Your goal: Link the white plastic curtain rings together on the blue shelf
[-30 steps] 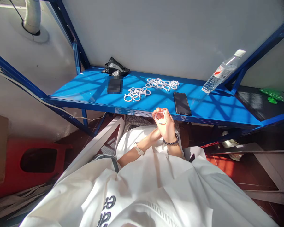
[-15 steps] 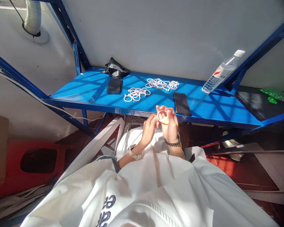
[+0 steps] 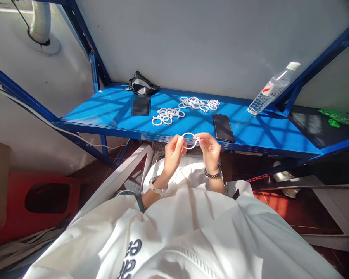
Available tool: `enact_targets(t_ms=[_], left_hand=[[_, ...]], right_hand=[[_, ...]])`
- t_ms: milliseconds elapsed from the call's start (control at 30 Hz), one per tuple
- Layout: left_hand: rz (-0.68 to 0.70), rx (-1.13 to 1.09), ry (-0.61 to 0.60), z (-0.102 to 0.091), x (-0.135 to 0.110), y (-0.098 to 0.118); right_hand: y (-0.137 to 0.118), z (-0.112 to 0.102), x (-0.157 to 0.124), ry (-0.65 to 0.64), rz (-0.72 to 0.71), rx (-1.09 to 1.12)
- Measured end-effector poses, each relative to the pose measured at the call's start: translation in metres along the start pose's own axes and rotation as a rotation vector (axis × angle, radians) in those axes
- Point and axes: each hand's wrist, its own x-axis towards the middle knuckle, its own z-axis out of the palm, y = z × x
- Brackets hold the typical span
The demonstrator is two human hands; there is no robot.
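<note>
A white plastic ring, like a curtain ring, is held between my two hands just in front of the shelf's near edge. My left hand pinches its left side with thumb and fingers. On the opposite side, my right hand grips the ring near a small tab. Beyond my hands, two heaps of similar white rings lie on the blue shelf: a nearer heap at the left and a farther heap to its right.
Right of the rings a black phone lies flat on the blue shelf. A clear water bottle stands behind it. A crumpled black plastic bag sits at the back left, near a blurred dark patch. Blue frame posts rise at both ends.
My hands have moved apart, the left one shifting left. The ring, earlier mostly against my right hand, is now stretched out between both hands. The heaps on the shelf look the same.
</note>
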Motion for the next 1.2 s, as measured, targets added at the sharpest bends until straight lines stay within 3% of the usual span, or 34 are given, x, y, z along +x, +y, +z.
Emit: enact_targets(t_ms=[200,400,800,1200], left_hand=[[0.031,-0.042,0.018,-0.003,0.000,0.006],[0.059,-0.032,-0.008,-0.004,-0.002,0.008],[0.164,0.109,-0.237,-0.013,0.001,0.004],[0.205,0.263,-0.217,-0.021,0.003,0.009]], right_hand=[[-0.001,-0.004,-0.001,-0.061,-0.003,-0.037],[0.003,-0.004,-0.002,-0.017,-0.028,-0.011],[-0.004,-0.001,-0.004,0.027,-0.044,0.072],[-0.007,-0.001,-0.005,0.013,0.021,0.037]])
